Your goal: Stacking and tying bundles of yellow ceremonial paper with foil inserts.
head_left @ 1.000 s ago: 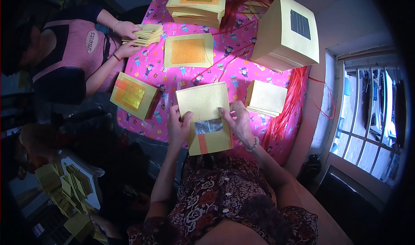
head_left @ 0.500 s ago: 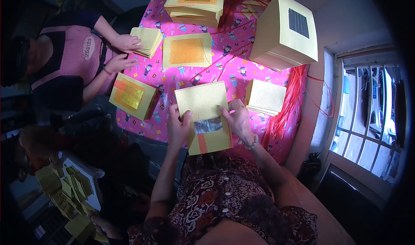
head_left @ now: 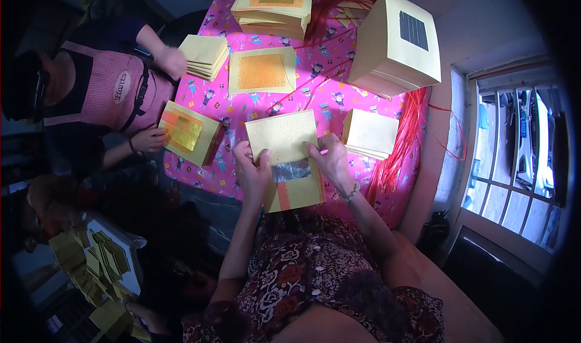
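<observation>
In front of my body I hold yellow paper point(head_left: 281, 136) between both hands. Its plain upper part lies over a lower part with a silver foil patch point(head_left: 292, 172) and an orange band; whether this is one folded sheet or several I cannot tell. My left hand point(head_left: 251, 173) grips the left edge, thumb on top. On the opposite edge my right hand point(head_left: 331, 164) pinches the paper, its thumb pressing the face. Just right of that hand stands a small stack of pale paper point(head_left: 370, 131).
Pink patterned cloth point(head_left: 330, 110) covers the table. A tall paper stack point(head_left: 393, 43) stands far right, beside red strands point(head_left: 408, 137). Ahead lie an orange-patched paper point(head_left: 262, 71) and another stack point(head_left: 272, 4). At left, a co-worker's hand point(head_left: 149, 140) touches a gold-foiled stack point(head_left: 184, 132).
The co-worker's hands have parted: one has drawn back from the plain paper stack, the other has come down to the gold-foiled stack. My hands keep their hold, almost unmoved.
</observation>
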A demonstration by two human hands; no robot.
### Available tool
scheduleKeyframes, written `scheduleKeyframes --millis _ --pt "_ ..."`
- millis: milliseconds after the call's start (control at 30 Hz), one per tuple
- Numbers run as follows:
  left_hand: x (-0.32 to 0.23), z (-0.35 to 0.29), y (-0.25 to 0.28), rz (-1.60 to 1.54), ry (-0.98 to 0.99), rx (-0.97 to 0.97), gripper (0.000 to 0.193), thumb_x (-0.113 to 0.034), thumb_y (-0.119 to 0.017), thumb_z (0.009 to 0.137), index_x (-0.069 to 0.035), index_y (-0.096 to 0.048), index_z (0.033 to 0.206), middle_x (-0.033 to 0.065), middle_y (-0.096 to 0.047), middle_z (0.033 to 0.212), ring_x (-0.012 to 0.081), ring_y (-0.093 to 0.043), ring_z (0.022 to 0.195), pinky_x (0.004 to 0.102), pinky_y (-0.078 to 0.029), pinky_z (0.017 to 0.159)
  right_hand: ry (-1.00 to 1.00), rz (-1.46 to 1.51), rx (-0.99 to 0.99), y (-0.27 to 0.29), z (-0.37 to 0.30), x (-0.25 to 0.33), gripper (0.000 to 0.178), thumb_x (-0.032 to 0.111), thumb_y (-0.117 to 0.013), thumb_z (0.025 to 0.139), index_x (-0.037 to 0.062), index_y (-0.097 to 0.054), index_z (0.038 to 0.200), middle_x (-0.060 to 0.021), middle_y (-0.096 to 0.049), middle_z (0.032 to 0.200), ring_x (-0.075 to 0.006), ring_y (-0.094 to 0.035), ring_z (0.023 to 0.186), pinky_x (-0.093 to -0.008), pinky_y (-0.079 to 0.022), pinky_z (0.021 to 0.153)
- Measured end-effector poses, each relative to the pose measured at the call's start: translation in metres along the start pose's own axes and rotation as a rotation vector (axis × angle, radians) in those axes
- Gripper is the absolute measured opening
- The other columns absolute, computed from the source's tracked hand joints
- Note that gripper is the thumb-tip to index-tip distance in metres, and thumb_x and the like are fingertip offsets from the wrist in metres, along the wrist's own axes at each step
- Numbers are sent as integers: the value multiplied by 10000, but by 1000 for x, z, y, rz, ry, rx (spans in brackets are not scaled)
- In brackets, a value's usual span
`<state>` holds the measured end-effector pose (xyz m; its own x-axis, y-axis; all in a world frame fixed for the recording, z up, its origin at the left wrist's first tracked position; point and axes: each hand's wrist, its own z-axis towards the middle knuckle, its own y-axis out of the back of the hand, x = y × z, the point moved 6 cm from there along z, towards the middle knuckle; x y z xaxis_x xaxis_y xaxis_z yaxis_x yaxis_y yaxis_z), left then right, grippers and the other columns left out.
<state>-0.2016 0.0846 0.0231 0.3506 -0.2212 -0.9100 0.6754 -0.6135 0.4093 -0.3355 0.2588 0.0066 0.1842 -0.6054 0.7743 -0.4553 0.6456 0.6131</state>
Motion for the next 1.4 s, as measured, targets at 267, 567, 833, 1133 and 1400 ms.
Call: scheduleKeyframes --millis 267,567,833,1133,1400 --pt "-8 -3 -3 410 -394 -112 233 -102 -667 835 -53 -533 1019 142 -482 925 333 -536 896 420 -450 749 38 -18 -49 -3 3 -4 388 260 -743 794 -45 -534 672 -139 -528 711 -246 -516 616 -390 -433 587" --pt "0 -4 -25 453 -462 40 115 -93 -535 887 -75 -567 996 157 -522 946 361 -523 895 455 -428 769 56 -2 -73 -7 2 -10 377 253 -739 792 -53 -555 673 -149 -546 732 -249 -537 622 -384 -440 592" --pt "-9 -13 -32 587 -548 25 279 -245 -589 860 -33 -544 1037 156 -531 982 336 -502 909 452 -397 806 54 19 -85 -4 -1 -5 348 242 -722 777 -55 -558 697 -177 -550 741 -329 -565 656 -437 -456 629" --pt "-7 -18 -34 635 -536 -21 292 -258 -602 856 -48 -548 1053 137 -529 1006 318 -496 934 448 -393 816 69 12 -86 -4 -2 -4 349 241 -719 788 -56 -556 704 -181 -545 741 -329 -559 644 -437 -451 622" --pt "-4 -18 -34 619 -512 -19 302 -264 -618 848 -60 -550 1060 135 -534 1028 319 -502 957 445 -396 829 49 19 -72 -3 -3 -3 337 221 -712 787 -54 -548 684 -178 -538 726 -322 -555 651 -436 -443 619"
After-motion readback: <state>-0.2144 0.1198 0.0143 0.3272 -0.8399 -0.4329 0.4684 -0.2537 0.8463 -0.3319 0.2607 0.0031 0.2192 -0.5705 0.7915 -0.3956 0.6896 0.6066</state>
